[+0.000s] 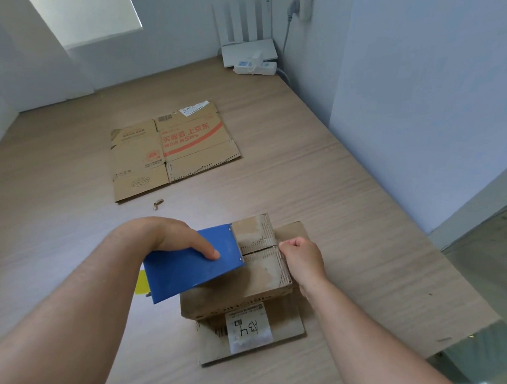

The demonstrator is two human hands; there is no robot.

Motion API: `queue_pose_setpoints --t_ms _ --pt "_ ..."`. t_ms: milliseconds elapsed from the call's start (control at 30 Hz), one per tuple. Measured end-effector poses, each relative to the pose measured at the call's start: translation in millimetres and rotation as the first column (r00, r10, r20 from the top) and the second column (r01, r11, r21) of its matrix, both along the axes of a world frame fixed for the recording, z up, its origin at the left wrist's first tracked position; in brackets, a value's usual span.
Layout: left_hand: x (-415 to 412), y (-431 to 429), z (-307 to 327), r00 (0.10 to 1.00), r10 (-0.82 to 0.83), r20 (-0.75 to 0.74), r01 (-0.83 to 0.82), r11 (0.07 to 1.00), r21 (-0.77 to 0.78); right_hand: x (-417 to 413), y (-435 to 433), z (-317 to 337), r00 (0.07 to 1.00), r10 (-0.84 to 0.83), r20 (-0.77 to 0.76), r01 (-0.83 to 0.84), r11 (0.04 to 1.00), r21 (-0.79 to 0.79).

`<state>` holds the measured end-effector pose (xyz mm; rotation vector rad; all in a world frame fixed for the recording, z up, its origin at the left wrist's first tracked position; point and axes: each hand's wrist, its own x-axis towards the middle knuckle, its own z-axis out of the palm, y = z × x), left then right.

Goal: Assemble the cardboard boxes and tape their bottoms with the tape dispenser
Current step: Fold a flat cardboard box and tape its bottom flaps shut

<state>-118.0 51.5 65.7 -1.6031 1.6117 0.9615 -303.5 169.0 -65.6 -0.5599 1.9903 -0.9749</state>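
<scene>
Left hand grips a flat blue plastic tape dispenser on a small brown cardboard box; curled right hand pinches its seam edge. A slip could skew the tape.

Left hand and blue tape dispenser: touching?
Touching. Head view: the left hand holds the blue tape dispenser, its thumb lying flat on the blue plate.

Background items on the wooden worktop
A white router and a power strip are seen at twelve o'clock; a wall plug is mounted above them.
</scene>
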Motion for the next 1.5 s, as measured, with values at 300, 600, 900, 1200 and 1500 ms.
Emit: queue_pose_setpoints --t_ms 300,600,900,1200,1500 --pt "-1.9 2.4 1.9 0.999 0.025 0.021 -0.025 1.0 -0.002 5.4 9.4 11.0 0.907 0.166 -0.386 -0.181 0.984 -0.002" --pt "0.0 0.5 3.8 0.999 0.002 -0.043 -0.001 1.0 0.024 21.1 7.0 1.9 0.94 0.061 -0.336 -0.112 0.985 -0.132" --pt "65.4 -20.6 16.6 0.953 0.151 -0.261 -0.107 0.978 0.177 13.5 -18.9 9.9 0.963 0.135 -0.234 -0.175 0.971 -0.161" --pt "175.2 -27.0 0.4 0.954 0.182 -0.238 -0.117 0.957 0.265 13.3 -29.6 -10.1 0.961 0.118 -0.249 -0.167 0.968 -0.187" --pt "181.4 -15.7 -19.4 0.955 0.216 -0.203 -0.16 0.953 0.258 15.7 -31.5 -10.2 0.968 0.092 -0.232 -0.147 0.962 -0.232"
